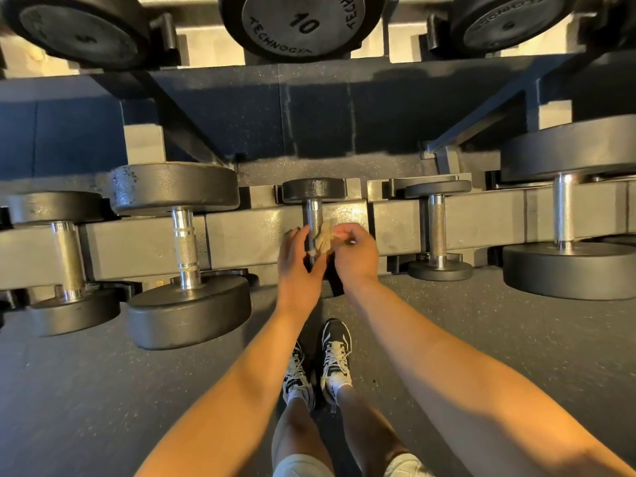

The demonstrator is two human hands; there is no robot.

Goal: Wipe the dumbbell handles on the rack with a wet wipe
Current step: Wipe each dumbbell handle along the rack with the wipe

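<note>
Knurled steel is what the wiping turns on here: the handle (pixel 314 215) of the small centre dumbbell on the lower rail of the rack (pixel 241 235) runs straight away from the person. Its long axis points from the near head, hidden under the hands, to the far head (pixel 313 189). Both hands meet at the near half of that handle, 1 on each side. The wet wipe (pixel 323 239), crumpled and beige, sits against the handle's right side, a little up from the near end. The right hand (pixel 356 254) is the nearer to it and has it, fingers curled, thumb and fingertips pinching the wad against the steel. The left hand (pixel 297 265) lies along the handle's left side with fingers nearly straight and relaxed, holding nothing; whether its fingertips touch the bar I cannot tell. By my reading, the coming stroke has to travel along that axis, away from the body, since the far half of the knurling stands bare. A neighbouring handle (pixel 437 228) lies parallel to the right, on the right hand's side; a thicker handle (pixel 186 242) lies to the left
</note>
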